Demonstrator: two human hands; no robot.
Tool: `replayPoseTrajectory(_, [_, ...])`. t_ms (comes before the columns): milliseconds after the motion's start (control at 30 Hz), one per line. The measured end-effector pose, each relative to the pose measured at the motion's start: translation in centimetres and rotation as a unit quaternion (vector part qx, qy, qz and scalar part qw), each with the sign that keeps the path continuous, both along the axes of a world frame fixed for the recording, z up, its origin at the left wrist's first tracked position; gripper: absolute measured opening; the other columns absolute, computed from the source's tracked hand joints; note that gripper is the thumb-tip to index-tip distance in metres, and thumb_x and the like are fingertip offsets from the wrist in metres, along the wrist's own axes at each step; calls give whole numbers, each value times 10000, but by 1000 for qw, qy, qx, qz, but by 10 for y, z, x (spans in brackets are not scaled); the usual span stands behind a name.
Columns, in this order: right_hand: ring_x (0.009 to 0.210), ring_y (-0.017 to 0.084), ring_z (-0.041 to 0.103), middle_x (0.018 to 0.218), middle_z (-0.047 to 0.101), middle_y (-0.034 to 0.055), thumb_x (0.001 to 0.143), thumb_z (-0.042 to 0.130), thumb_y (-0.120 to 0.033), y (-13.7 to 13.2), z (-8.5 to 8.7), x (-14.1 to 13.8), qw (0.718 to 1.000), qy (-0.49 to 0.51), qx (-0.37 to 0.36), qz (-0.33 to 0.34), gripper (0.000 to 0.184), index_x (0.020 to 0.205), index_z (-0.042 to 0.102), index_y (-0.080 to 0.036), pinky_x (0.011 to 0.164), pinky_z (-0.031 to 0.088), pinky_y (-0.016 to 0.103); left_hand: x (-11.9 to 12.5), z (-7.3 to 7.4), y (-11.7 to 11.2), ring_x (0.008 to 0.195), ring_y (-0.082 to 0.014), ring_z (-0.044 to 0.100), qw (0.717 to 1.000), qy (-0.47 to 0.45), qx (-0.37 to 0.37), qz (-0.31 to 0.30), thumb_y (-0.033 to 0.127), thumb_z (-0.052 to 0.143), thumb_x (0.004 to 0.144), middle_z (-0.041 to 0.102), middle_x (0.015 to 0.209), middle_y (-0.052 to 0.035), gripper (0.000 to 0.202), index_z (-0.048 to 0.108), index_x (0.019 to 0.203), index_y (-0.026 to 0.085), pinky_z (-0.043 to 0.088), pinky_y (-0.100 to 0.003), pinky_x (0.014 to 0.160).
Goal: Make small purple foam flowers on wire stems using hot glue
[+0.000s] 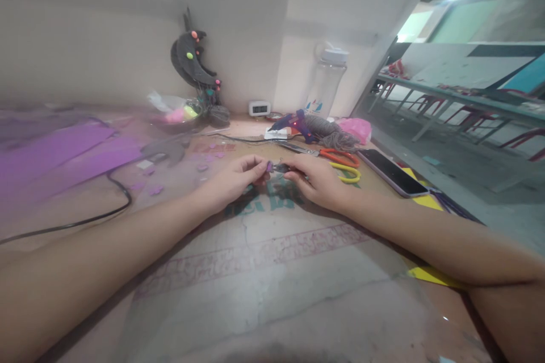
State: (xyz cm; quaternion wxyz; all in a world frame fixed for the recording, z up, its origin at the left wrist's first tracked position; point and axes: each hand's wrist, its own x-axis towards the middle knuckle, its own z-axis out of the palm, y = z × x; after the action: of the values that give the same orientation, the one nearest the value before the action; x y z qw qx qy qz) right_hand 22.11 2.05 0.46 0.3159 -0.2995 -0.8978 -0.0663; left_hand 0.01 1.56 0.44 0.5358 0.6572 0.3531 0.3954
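My left hand (251,171) is closed in a pinch on a small purple piece (269,166), which looks like cut foam or felt. My right hand (313,178) pinches a small dark object (281,168) whose tip meets or nearly meets the purple piece; its exact kind is too small to tell. Both hands are above the middle of the table. Just beyond my right hand lie scissors with orange handles (340,157) and a yellow handle loop (349,172). Loose purple cutouts (156,189) are scattered left of my left hand.
A purple sheet (76,150) and a black cable (123,204) lie left. Behind are a decorated dark crescent (191,62), a small clock (259,108), a blue glue gun (298,123), grey yarn (330,131) and a clear bottle (327,85). A phone (394,172) lies right.
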Motion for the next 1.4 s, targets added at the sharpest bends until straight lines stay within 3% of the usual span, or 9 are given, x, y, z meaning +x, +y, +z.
replayPoseTrajectory(1033, [744, 207, 627, 855, 704, 105, 989, 461, -327, -2, 3, -1, 1000, 12, 3, -2, 286, 1025, 664, -129, 671, 464, 306, 0, -2, 1, 648, -116, 546, 1000, -3, 7, -2, 468, 652, 850, 588, 703, 7, 318, 590, 776, 165, 433, -247, 654])
replayPoseTrajectory(1400, [798, 229, 639, 909, 712, 126, 997, 448, -343, 1, 1, 0, 1000, 1, -1, 4, 317, 1063, 663, -120, 708, 467, 325, 0, -6, 2, 635, -121, 534, 998, 44, 38, 8, 465, 571, 899, 571, 692, 12, 306, 555, 797, 177, 407, -246, 627])
